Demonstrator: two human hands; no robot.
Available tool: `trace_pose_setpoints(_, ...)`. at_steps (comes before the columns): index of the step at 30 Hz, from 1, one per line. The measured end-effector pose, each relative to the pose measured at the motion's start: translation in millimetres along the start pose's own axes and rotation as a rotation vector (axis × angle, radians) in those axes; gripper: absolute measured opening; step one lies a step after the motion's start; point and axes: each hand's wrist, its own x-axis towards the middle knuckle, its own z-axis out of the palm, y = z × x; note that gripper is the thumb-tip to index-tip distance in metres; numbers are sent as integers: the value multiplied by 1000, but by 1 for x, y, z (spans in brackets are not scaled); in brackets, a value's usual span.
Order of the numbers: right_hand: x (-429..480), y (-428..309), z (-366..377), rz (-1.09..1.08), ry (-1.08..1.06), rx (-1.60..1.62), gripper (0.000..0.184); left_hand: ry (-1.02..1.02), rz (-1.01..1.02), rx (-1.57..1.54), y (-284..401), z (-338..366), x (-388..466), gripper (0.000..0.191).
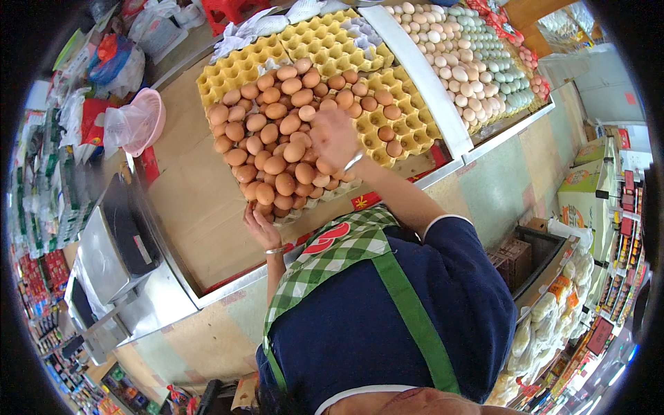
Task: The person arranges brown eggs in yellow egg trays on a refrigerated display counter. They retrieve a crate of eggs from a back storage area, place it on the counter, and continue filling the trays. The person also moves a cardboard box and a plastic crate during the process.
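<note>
Many brown eggs are heaped on pulp egg trays on the display counter. At the heap's right side, my right hand is over the eggs, palm down and blurred; its fingertips are hard to see, and whether it holds an egg does not show. My left hand rests at the near left corner of the heap, fingers up against the lowest eggs and the tray edge. Right of the heap, a yellow pulp egg tray holds some brown eggs among bare cups. Yellow trays with bare cups lie behind.
A white divider separates the brown eggs from pale eggs and greenish eggs. Brown cardboard lines the counter to the left. Beyond it are a pink plastic basket and a metal weighing scale. A metal rim edges the counter.
</note>
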Motion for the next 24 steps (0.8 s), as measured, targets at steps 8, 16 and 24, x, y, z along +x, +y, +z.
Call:
trace_pose_setpoints(8, -49, 115, -53, 632, -603, -642, 50, 25, 42, -12, -7, 4, 2, 40)
trace_pose_setpoints(16, -56, 130, -44, 552, -482, -624, 42, 39, 8, -31, 3, 1, -1, 40)
trace_pose_setpoints(24, -10, 74, -14, 125, -71, 139, 40, 71, 23, -34, 3, 7, -2, 43)
